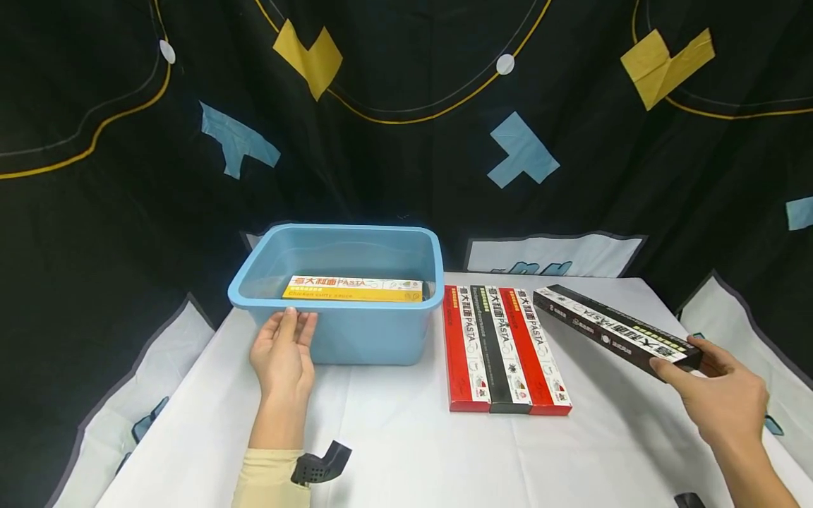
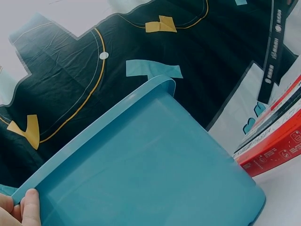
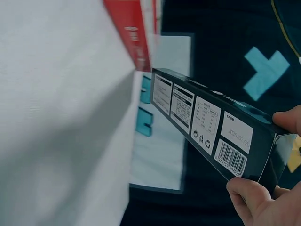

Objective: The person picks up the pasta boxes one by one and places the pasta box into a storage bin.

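My left hand (image 1: pixel 284 353) pinches the front rim of a light blue plastic bin (image 1: pixel 362 339), near its left corner. In the left wrist view, fingertips (image 2: pixel 31 207) show at the bin's rim (image 2: pixel 94 120). Inside the bin lies a yellow and white pasta box (image 1: pixel 356 289). Over the right side of the table my right hand (image 1: pixel 724 391) grips the near end of a black and white pasta box (image 1: pixel 612 324), which is raised and tilted. The right wrist view shows that black box's label side with a barcode (image 3: pixel 230 157), thumb and fingers around its end.
Right of the bin, two red pasta boxes (image 1: pixel 466 353) (image 1: pixel 536 353) lie on either side of a black one (image 1: pixel 498 353), side by side on the white tablecloth (image 1: pixel 394 437). A black curtain (image 1: pixel 413 169) with yellow and blue shapes hangs behind.
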The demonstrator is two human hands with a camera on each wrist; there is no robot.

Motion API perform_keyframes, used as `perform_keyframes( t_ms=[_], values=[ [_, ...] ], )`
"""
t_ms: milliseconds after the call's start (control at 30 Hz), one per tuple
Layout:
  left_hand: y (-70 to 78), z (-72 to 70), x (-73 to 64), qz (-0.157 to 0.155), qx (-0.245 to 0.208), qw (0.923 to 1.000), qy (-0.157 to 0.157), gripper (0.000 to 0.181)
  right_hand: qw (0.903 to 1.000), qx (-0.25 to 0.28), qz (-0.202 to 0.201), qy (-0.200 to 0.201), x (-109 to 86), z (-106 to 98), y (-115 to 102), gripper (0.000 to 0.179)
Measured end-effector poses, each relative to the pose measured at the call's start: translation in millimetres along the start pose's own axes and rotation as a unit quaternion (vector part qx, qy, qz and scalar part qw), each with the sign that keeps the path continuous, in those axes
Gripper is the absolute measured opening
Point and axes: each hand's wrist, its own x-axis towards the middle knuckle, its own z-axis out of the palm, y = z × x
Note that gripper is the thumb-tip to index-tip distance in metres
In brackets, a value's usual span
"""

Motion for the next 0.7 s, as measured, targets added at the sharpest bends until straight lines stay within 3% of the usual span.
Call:
perform_keyframes(
  t_ms=[200,467,600,700],
  values=[
    [2.9,-2.4,-0.9,0.001,0.011,0.9999,0.000,0.028,0.9983,0.052,0.020,0.018,-4.8,3.8,-19.8,0.075],
    [4.3,0.1,-0.7,-0.001,0.004,1.0000,-0.002,0.026,0.9870,0.158,-0.026,0.011,-11.0,9.3,-56.6,0.069],
    [3.5,3.1,0.5,-0.005,-0.001,1.0000,-0.002,0.024,0.9750,0.219,-0.039,-0.005,-15.5,10.2,-75.8,0.066],
    [3.0,3.8,0.3,-0.008,0.000,1.0000,0.002,0.024,0.9516,0.301,-0.058,-0.017,-20.4,13.2,-90.0,0.063]
  ],
)
